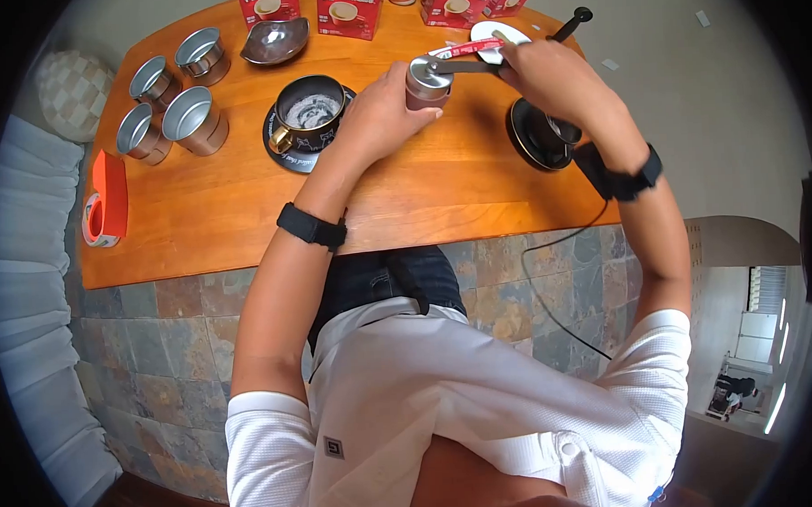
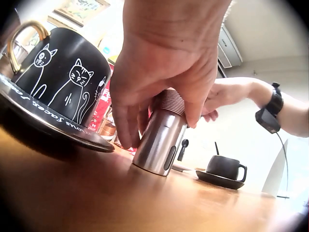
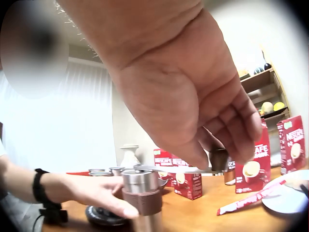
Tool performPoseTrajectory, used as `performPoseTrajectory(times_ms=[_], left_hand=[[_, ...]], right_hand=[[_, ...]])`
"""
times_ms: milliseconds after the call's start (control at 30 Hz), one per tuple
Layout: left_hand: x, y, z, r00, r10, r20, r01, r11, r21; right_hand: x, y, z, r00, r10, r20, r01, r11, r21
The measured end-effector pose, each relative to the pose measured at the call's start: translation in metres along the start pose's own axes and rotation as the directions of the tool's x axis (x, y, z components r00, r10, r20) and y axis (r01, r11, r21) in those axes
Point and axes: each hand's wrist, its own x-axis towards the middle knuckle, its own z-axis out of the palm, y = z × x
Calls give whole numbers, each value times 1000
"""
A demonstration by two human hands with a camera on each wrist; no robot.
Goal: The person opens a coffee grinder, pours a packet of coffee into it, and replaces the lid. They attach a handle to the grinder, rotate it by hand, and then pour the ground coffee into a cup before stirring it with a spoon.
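A steel hand grinder with a ribbed brown band [image 2: 153, 142] stands upright on the table. My left hand [image 1: 381, 116] grips it round the upper body, thumb on one side and fingers on the other. From its lid [image 1: 429, 72] a flat crank arm [image 1: 466, 66] reaches to the right. At the crank's end my right hand [image 1: 547, 74] pinches the dark knob [image 3: 218, 159] between thumb and fingers. A black cup with cat drawings [image 2: 65, 77] sits on its saucer left of the grinder, with pale powder [image 1: 313, 111] inside.
Several steel cups [image 1: 196, 122] and a red tape roll [image 1: 105, 206] are at the left. A metal bowl [image 1: 275, 42] and red Nescafe boxes [image 1: 348, 10] stand behind. At the right are a white plate [image 3: 285, 195] with a red stick packet [image 3: 251, 197] and another black cup [image 2: 223, 167] on a saucer.
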Motion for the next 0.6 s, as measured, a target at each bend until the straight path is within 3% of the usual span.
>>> performPoseTrajectory(times_ms=[33, 100, 233, 267, 333, 367, 433, 500, 533, 600], left_hand=[[2, -1, 1, 1000, 1, 5, 0, 1000, -5], [7, -2, 4, 1000, -9, -12, 9, 1000, -13], [11, 0, 0, 997, -45, 58, 50, 995, -82], [11, -1, 1, 997, -44, 59, 49, 996, -80], [11, -7, 4, 998, 13, 57, -4, 988, -157], [14, -18, 12, 999, 11, 53, -3, 988, -154], [20, -38, 25, 997, 14, 70, 18, 893, -450], [7, -37, 19, 950, 294, -102, -294, 745, -598], [4, -38, 19, 952, 284, -115, -295, 748, -594], [2, -33, 22, 957, 257, -132, -285, 914, -290]], right_hand=[[-16, -10, -12, 994, 44, 100, -42, 999, -28], [-40, -26, -24, 987, 10, 159, -10, 1000, -3], [-60, -63, -42, 962, -218, 163, 226, 973, -35], [-58, -72, -49, 963, -217, 161, 225, 974, -34], [-49, -89, -59, 926, -373, 49, 365, 922, 127], [-40, -94, -57, 925, -377, 46, 370, 921, 126], [-15, -101, -49, 859, -504, -90, 509, 819, 264], [12, -111, -50, 816, -561, -141, 578, 782, 233], [27, -116, -48, 825, -550, -128, 565, 801, 198], [55, -123, -45, 828, -547, -119, 560, 813, 160]])
